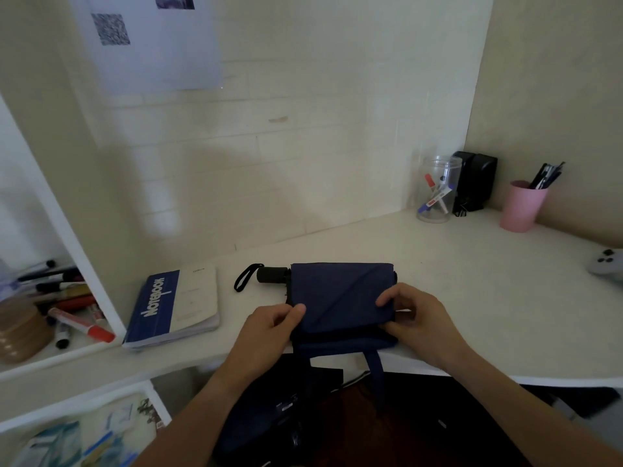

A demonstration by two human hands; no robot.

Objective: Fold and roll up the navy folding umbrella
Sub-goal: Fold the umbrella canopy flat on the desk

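Note:
The navy folding umbrella [340, 298] lies collapsed on the white desk [472, 298], its cloth laid flat in folded panels. Its black handle [271, 275] with a wrist loop points left. My left hand [269, 326] pinches the cloth's near left edge between thumb and fingers. My right hand [413, 310] pinches the near right edge of the cloth. A navy strap [377, 369] hangs off the desk's front edge below the cloth.
A blue notebook [172, 308] lies left of the umbrella. At the back right stand a clear jar of markers [436, 190], a black box [475, 180] and a pink cup of pens [522, 205]. A shelf with markers [67, 305] is at the left. A grey controller [606, 264] sits far right.

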